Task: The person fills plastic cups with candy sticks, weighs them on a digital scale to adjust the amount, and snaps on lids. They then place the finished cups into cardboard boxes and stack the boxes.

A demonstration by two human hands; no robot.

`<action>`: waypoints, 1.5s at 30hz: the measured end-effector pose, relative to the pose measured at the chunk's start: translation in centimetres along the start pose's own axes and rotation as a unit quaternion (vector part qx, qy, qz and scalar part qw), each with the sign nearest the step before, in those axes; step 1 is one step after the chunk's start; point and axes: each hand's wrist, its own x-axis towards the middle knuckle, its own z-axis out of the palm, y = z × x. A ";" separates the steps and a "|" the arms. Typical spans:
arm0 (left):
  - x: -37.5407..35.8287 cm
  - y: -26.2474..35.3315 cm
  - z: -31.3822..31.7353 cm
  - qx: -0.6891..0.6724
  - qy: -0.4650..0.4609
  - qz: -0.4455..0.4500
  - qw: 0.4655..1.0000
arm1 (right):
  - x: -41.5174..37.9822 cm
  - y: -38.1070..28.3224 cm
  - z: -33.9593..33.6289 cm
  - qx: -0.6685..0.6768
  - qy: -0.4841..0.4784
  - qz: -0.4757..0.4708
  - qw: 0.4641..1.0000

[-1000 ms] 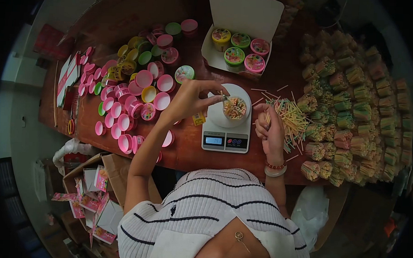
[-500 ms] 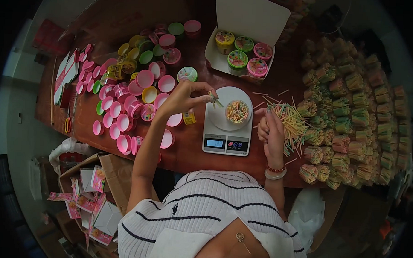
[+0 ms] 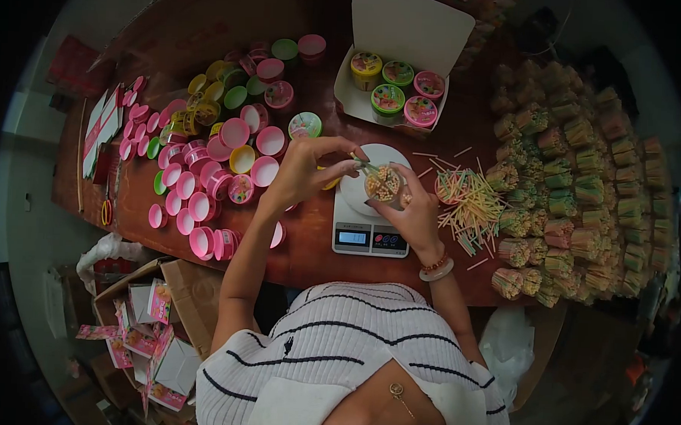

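Item: stick-filled cup (image 3: 382, 183) on scale (image 3: 371, 214), mid-worktop. I judge it light, tippy; right hand (image 3: 415, 213) grips its wall, left hand (image 3: 306, 171) pinches sticks (image 3: 365, 166).

The right hand (image 3: 415, 214) grips the cup (image 3: 383, 184) on the scale (image 3: 370, 227). Just left of the scale, the left hand (image 3: 306, 169) pinches sticks (image 3: 367, 166) at the cup's rim. Loose sticks (image 3: 474, 203) lie right of the scale.

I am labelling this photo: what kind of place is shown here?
Probably a small hand-packing workshop: a digital scale on a wooden table, rows of bundled coloured sticks, many empty pink cups, and a box of filled cups.
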 end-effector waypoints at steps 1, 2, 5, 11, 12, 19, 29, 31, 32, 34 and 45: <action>0.1 0.2 0.1 -0.020 0.005 0.007 1.000 | -0.4 -0.7 -0.1 -0.005 0.004 0.004 1.000; 0.0 0.6 0.0 -0.019 0.007 0.012 1.000 | -0.4 -1.4 -0.3 -0.009 0.006 0.006 1.000; -1.4 1.3 0.0 0.010 0.002 0.050 0.999 | -0.2 -1.6 -0.1 0.004 0.054 -0.019 0.998; -1.2 1.4 0.6 -0.008 0.000 -0.013 1.000 | -0.9 -1.2 0.3 -0.010 0.037 0.033 0.999; -1.1 1.2 0.8 -0.003 -0.004 -0.030 1.000 | -1.0 -1.0 0.6 0.007 0.053 0.018 0.998; -0.8 0.2 2.4 0.036 -0.016 -0.076 0.996 | -1.6 -0.9 1.1 0.030 0.040 0.046 0.998; -0.9 1.7 4.1 0.299 0.051 0.088 0.949 | -1.0 0.3 -1.4 0.092 -0.027 0.129 0.987; -0.9 3.2 4.0 0.175 0.031 0.098 0.979 | -1.5 -0.3 -2.9 0.110 -0.033 0.101 0.988; -0.9 3.4 4.4 0.172 0.027 0.098 0.980 | -1.6 -0.6 -3.3 0.115 -0.035 0.094 0.988; -0.4 4.1 5.7 0.057 -0.070 0.122 0.988 | -1.4 -1.2 -3.0 0.227 -0.001 0.068 0.971; 0.0 3.2 8.0 0.075 -0.035 0.161 0.984 | -1.2 -2.1 -2.9 0.378 0.001 0.192 0.905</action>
